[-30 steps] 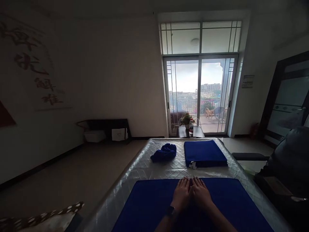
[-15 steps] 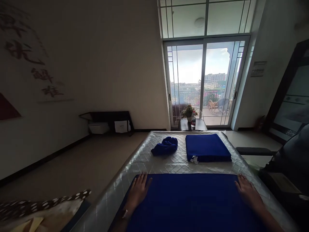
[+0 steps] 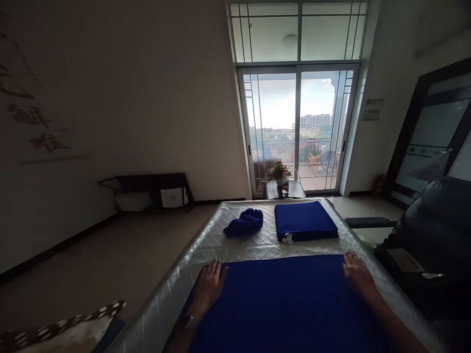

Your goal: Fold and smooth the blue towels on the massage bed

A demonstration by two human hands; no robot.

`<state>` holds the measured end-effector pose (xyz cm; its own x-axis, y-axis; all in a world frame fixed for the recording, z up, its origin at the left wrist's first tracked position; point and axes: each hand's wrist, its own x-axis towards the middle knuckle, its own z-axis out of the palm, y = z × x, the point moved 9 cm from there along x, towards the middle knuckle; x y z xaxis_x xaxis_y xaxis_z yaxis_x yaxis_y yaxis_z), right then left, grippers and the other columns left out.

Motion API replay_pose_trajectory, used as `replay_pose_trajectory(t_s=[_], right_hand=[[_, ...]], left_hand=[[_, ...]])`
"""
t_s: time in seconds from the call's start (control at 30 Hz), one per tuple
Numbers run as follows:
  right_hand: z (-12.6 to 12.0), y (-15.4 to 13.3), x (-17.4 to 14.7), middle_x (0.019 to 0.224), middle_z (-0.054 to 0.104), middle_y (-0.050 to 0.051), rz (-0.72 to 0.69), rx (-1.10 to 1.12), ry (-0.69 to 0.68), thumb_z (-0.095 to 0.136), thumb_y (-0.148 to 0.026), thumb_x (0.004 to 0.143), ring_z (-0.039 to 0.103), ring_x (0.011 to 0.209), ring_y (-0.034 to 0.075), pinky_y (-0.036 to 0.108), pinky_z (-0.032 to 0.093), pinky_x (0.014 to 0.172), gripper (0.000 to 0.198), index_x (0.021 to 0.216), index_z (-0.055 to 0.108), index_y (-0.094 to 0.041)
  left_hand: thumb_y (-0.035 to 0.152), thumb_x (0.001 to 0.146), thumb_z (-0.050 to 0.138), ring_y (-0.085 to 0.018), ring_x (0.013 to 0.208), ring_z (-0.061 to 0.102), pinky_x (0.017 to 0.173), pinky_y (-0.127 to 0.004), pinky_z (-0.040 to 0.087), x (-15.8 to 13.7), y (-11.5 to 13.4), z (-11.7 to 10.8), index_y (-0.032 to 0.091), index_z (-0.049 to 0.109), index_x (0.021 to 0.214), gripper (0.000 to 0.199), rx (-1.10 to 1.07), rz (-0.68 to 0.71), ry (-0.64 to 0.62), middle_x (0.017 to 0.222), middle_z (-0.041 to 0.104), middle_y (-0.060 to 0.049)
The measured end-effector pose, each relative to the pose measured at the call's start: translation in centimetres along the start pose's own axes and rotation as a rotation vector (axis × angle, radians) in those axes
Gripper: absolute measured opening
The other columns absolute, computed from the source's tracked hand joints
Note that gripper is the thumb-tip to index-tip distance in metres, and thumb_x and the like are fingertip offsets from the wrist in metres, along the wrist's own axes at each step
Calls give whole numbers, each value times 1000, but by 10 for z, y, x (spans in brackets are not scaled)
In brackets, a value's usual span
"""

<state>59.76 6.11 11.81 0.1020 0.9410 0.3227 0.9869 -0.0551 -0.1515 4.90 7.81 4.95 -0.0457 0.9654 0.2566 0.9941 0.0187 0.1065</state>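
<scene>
A blue cloth (image 3: 283, 299) lies spread flat on a mattress with a shiny quilted cover (image 3: 176, 284). My left hand (image 3: 211, 282) rests on the cloth's far left corner, fingers stretched out. At the far right corner lies my right hand (image 3: 356, 272), also flat with its fingers extended. Beyond the cloth sit a crumpled blue cloth (image 3: 245, 223) on the left and a folded blue cloth (image 3: 305, 220) with white tags on the right. The near part of the spread cloth runs out of the picture.
A small dark table (image 3: 270, 190) with a potted plant (image 3: 278, 171) and a bottle (image 3: 285, 181) stands beyond the mattress, before the sliding glass door (image 3: 298, 132). A black leather chair (image 3: 434, 235) is at right. A polka-dot cushion (image 3: 69, 326) lies lower left.
The view has turned slightly to the right. Both hands stay flat on the spread cloth's far corners; the right hand appears a little further left and up in the picture.
</scene>
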Motion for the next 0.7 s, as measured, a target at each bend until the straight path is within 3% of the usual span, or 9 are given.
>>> replay_pose_trajectory(t_s=[0.07,0.17,0.27,0.37,0.57,0.63,0.7], right_hand=[[12,-42,-1,159,50,20,-136,26,-81,27,-22,106,39,152,29,43,29,126,53,149,54,-5],[37,-128,-9,166,40,15,-326,152,-207,22,-27,106,30,157,26,42,20,129,60,159,41,-7],[65,-190,-18,166,39,11,-409,215,-273,25,-33,106,29,157,22,40,22,129,60,160,40,-12],[88,-209,-24,168,34,10,-443,273,-308,25,-35,106,25,159,22,43,19,131,61,161,37,-13],[101,-199,-24,169,33,8,-434,284,-289,21,-39,107,24,159,20,42,17,131,62,162,35,-16],[99,-183,-19,169,32,8,-414,261,-297,20,-43,107,24,159,20,43,16,131,63,163,34,-16],[96,-150,-13,170,32,8,-366,220,-303,20,-46,107,24,159,21,44,16,131,65,163,33,-16]], left_hand=[[50,109,25,-30,153,40,126,-51,31,1,68,-5,13,50,155,63,-48,178,11,162,49,-16],[52,110,25,-27,154,38,128,-47,30,0,172,-4,16,49,155,62,-104,397,-11,163,47,-14],[49,111,25,-27,155,36,127,-49,33,3,230,9,14,46,157,61,-145,441,-64,163,47,-15],[52,111,26,-28,155,36,126,-52,34,5,239,27,14,43,158,63,-158,399,-90,164,46,-16],[57,110,25,-27,157,33,128,-51,31,5,230,38,15,40,161,67,-158,406,-94,166,42,-14],[55,110,27,-27,157,33,128,-50,31,5,215,37,15,40,161,66,-134,388,-97,166,42,-13],[53,110,28,-28,157,34,127,-51,31,6,180,37,17,42,160,64,-91,344,-99,166,43,-13]])
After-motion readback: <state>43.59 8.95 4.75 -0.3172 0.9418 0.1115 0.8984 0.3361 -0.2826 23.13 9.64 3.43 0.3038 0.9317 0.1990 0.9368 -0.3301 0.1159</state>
